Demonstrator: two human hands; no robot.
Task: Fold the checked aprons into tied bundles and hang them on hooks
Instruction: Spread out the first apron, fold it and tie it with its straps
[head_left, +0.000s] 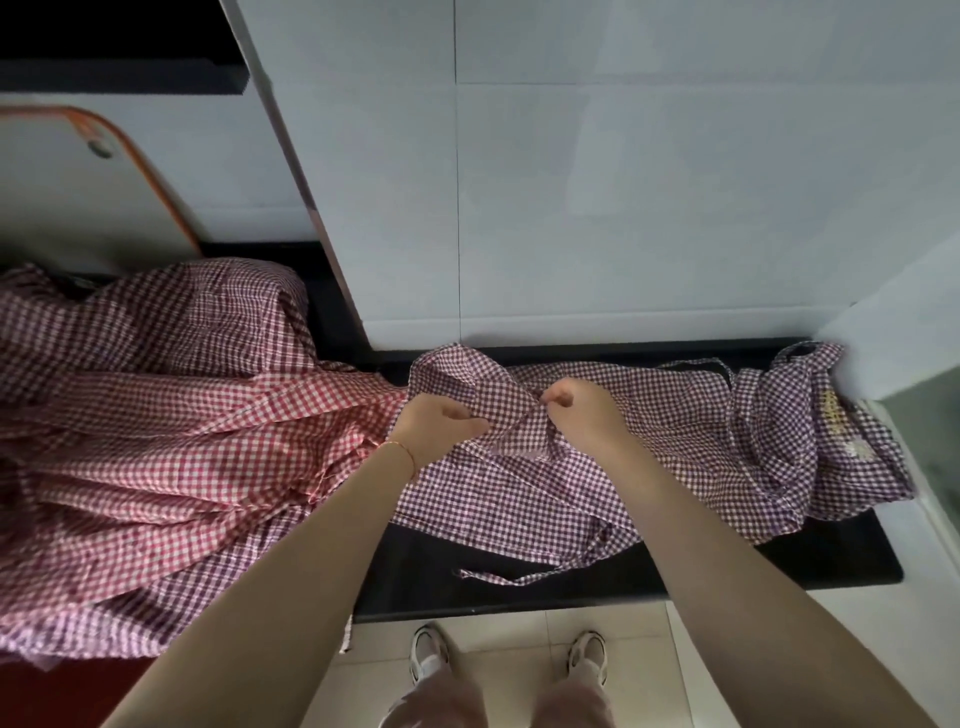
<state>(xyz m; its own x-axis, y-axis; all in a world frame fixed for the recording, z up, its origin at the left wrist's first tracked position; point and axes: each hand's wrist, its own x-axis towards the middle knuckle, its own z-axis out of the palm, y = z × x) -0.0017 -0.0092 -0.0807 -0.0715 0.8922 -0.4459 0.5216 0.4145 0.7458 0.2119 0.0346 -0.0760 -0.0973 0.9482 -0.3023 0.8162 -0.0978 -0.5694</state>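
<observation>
Purple checked apron (649, 415) bunches between left hand (434, 426) and right hand (584, 413) grips.

Your left hand (439, 423) and right hand (582, 410) both pinch a raised fold of the purple checked apron (649, 431) on the black counter (571, 582); red checked aprons (171, 441) (a crumpled heap) lie at nine o'clock.

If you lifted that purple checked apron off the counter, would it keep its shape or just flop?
Probably flop: the purple apron lies in soft wrinkles where both hands, left hand and right hand, pinch it. It looks thin, so likely light. Its loose strap would probably dangle, and may slide on the smooth black counter.
</observation>
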